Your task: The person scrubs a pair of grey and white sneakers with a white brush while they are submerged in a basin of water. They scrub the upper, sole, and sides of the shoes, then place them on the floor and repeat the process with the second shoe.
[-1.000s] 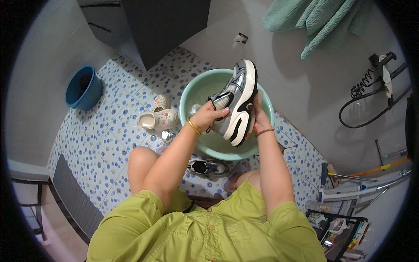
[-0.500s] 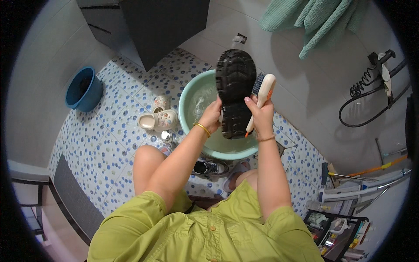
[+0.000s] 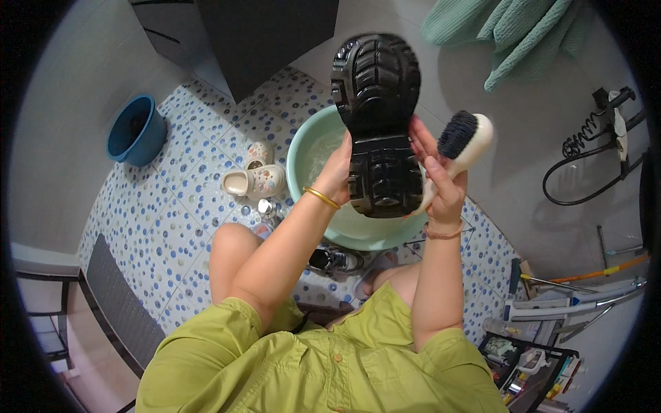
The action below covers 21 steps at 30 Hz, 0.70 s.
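A black shoe (image 3: pixel 380 124) is held up above the pale green basin (image 3: pixel 296 155), its wet, deeply treaded sole facing me. My left hand (image 3: pixel 334 177) is closed on the shoe's left edge, near the narrower end. In my right hand (image 3: pixel 446 189) is a white-handled scrub brush (image 3: pixel 475 141), its dark bristles turned up and left. Some fingers of that hand also reach the shoe's right edge. Water stands in the basin below, partly hidden by the shoe.
Beige clogs (image 3: pixel 265 180) and a dark sneaker (image 3: pixel 334 260) sit near the basin. A blue bucket (image 3: pixel 138 131) stands at left, a dark cabinet (image 3: pixel 268 41) at the back. Green towels (image 3: pixel 513 41) and a black hose (image 3: pixel 571 199) hang at right, above a caddy (image 3: pixel 530 365).
The shoe has come up closer to me, its sole turned more fully my way. My right hand has moved right, and the brush has rotated so its bristles show more.
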Available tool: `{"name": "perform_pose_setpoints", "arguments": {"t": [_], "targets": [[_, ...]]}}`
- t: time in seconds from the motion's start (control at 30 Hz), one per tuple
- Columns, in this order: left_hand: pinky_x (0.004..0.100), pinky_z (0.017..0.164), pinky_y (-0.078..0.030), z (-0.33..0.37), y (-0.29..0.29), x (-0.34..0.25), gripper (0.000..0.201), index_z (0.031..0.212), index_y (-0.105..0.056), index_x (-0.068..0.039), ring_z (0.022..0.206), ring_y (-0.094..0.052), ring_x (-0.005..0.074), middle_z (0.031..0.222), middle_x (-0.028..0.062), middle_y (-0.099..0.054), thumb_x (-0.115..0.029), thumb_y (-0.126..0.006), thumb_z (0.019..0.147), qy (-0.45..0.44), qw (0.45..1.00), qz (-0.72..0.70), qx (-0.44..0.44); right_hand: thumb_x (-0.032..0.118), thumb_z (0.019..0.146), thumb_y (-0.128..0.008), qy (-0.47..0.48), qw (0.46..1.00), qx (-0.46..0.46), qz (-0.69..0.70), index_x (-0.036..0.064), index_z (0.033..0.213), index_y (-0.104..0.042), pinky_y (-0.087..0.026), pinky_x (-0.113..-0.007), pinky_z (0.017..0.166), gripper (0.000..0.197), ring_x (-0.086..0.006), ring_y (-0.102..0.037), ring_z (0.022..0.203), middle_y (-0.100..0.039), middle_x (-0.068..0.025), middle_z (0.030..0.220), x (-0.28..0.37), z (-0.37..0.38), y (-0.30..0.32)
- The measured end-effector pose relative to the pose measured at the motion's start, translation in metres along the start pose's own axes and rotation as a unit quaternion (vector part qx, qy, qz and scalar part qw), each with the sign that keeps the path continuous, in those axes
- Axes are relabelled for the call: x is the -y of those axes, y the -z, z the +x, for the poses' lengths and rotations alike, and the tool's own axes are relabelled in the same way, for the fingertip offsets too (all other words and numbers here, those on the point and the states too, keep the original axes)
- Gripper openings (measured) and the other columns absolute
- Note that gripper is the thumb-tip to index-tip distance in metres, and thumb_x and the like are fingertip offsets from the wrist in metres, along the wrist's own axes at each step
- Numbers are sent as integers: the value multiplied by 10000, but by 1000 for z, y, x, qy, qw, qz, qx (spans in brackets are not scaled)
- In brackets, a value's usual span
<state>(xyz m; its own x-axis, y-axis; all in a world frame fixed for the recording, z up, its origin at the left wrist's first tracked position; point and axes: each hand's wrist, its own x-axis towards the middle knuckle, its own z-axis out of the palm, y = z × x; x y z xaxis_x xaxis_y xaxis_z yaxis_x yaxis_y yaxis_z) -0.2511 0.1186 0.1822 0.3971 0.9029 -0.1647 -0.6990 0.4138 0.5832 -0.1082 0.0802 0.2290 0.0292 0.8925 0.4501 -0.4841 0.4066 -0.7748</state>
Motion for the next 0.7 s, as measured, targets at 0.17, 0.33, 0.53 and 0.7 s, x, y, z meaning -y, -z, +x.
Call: {"name": "perform_pose_setpoints", "arguments": {"t": [0.17, 0.33, 0.53, 0.7], "targets": [[303, 700, -445, 17, 17, 7, 500, 977, -518, 25, 757, -557, 194, 867, 138, -586, -457, -439, 873, -147, 926, 298, -177, 141, 819, -597, -38, 978, -34, -203, -44, 1149, -448, -368, -339, 938, 406, -227, -500, 1048, -525, -136, 1109, -27, -2, 26], [369, 671, -430, 19, 34, 37, 438, 895, -483, 46, 751, -570, 345, 815, 237, -578, -384, -538, 828, -213, 802, 514, -217, 219, 757, -692, -113, 977, -143, -109, 12, 1010, -522, -410, -253, 781, 368, -122, -513, 850, -551, -22, 925, -61, -10, 46], [364, 631, -419, -8, -7, -1, 231, 950, -462, -3, 722, -514, 383, 771, 201, -541, -145, -564, 798, -334, 747, 574, 24, 55, 735, -687, -97, 985, -134, 42, 49, 1129, -486, -419, -309, 857, 443, -190, -503, 1003, -528, -46, 1098, -39, -10, 45], [288, 646, -428, -3, 9, -8, 220, 933, -527, 24, 691, -541, 205, 754, 129, -577, -128, -595, 787, -239, 808, 533, 80, -23, 711, -670, -97, 980, -173, 19, 30, 1124, -489, -435, -316, 845, 453, -192, -529, 969, -546, -60, 1076, -42, -13, 48]]}}
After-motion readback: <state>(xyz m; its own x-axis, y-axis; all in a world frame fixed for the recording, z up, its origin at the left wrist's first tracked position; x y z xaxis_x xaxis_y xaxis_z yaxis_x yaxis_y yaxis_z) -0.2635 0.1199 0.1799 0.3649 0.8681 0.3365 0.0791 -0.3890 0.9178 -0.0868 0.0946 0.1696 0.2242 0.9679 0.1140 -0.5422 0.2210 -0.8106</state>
